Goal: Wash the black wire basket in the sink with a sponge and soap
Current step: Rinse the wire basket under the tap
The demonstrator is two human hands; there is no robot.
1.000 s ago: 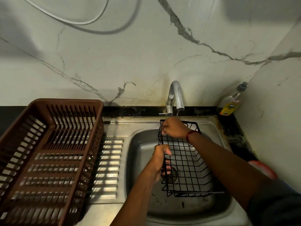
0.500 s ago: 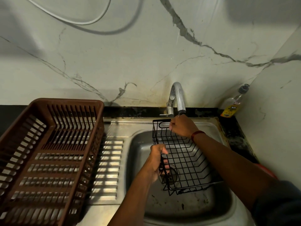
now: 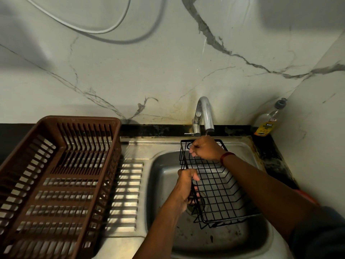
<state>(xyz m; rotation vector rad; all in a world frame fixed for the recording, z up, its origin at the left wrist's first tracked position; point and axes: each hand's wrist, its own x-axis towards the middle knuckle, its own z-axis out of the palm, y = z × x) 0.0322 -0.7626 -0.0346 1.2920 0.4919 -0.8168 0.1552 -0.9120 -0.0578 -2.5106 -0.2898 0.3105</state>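
**Basket held lengthwise under the faucet, both hands on its rim**

The black wire basket (image 3: 218,186) hangs inside the sink (image 3: 160,186). Its long axis runs from just below the faucet (image 3: 205,113) back toward the person. The end by the faucet is raised, and the other end dips low in the bowl, over the drain.

The right hand (image 3: 205,148) is directly under the spout, fingers curled round the top wire of the short end there. The left hand (image 3: 186,182) is further from the faucet, fist closed on the rim of the basket's left long side. The basket body therefore lies to the right of the left fingers and on the person's side of the right fingers.

The right hand is the nearer one to the tap lever. I judge that any rinse or turn would pivot on that end.

No sponge is visible. A soap bottle (image 3: 268,120) stands on the counter to the right of the faucet, and a brown dish rack (image 3: 56,174) sits well to its left. I cannot tell whether water is running.

Both grips are in the same places as a second ago. Half a second ago the basket's corner left of the faucet stuck out further leftward. It has now swung back a little, squarer beneath the spout.
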